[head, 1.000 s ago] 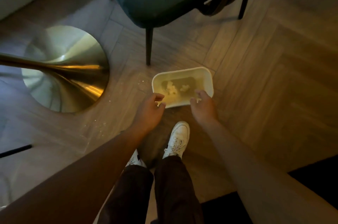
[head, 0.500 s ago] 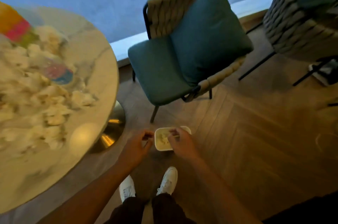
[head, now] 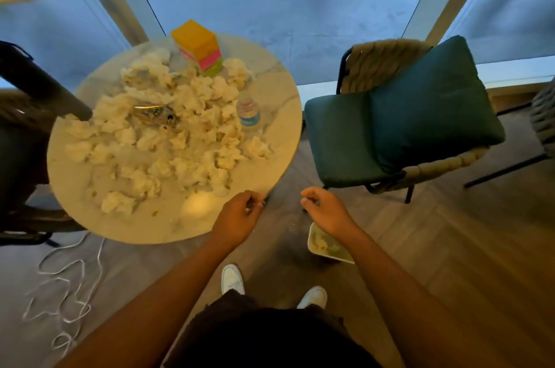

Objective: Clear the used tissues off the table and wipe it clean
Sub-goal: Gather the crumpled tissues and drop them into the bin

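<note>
A round marble table (head: 270, 115) carries several crumpled white tissues (head: 180, 139) spread over most of its top. My left hand (head: 238, 216) hovers at the table's near right edge with loosely curled fingers and holds nothing. My right hand (head: 326, 211) hangs in the air to the right of the table, fingers loosely curled and empty. Below my right forearm a white bin (head: 322, 244) stands on the floor with a few tissues inside, partly hidden by the arm.
On the table stand a small water bottle (head: 248, 111), a colourful tissue box (head: 199, 48) and a shiny wrapper (head: 156, 114). A teal chair with a cushion (head: 399, 130) stands to the right. A dark chair (head: 18, 139) is at the left, a white cord (head: 66, 286) lies on the floor.
The view has swung up from the floor bin to the table. Both hands have risen from the bin's rim to table height and hold nothing.
</note>
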Demonstrator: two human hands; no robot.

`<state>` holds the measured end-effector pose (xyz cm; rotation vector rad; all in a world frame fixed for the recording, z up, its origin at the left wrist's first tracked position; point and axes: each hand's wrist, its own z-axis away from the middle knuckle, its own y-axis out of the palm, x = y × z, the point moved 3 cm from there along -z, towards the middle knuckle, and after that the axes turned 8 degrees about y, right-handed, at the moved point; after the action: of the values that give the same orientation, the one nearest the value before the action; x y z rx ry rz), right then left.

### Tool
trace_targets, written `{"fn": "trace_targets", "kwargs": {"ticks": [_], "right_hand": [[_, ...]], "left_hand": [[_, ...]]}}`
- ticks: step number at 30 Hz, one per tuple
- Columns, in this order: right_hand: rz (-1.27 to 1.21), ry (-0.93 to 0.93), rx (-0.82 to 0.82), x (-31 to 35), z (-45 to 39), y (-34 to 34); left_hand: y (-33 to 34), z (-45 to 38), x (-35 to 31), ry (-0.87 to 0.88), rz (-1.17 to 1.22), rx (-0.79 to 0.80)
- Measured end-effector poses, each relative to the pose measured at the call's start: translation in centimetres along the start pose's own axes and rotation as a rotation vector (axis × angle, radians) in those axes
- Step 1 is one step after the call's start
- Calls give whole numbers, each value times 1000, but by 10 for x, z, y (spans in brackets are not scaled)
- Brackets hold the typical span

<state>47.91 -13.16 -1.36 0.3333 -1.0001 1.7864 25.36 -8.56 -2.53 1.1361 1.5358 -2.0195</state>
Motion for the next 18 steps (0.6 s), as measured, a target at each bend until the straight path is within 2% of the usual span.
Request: {"fn": "trace_targets", "kwargs": {"ticks": [2,6,9,14,18], "right_hand": [[39,-17,13,12,-3,12],[67,-42,37,35,-12,37],[27,-29,-3,51,-18,56],[-52,29,-67,73,-27,88],[-121,65,-128,88,-33,109]], "left_hand": [[-18,0,19,-21,-93,-17],[-46,-16,53,118,-471,85],[-62,-36,70,197,-613,152],[-76,-61,86,164,-628,230],[-81,-71,95,258,-476,229]]}}
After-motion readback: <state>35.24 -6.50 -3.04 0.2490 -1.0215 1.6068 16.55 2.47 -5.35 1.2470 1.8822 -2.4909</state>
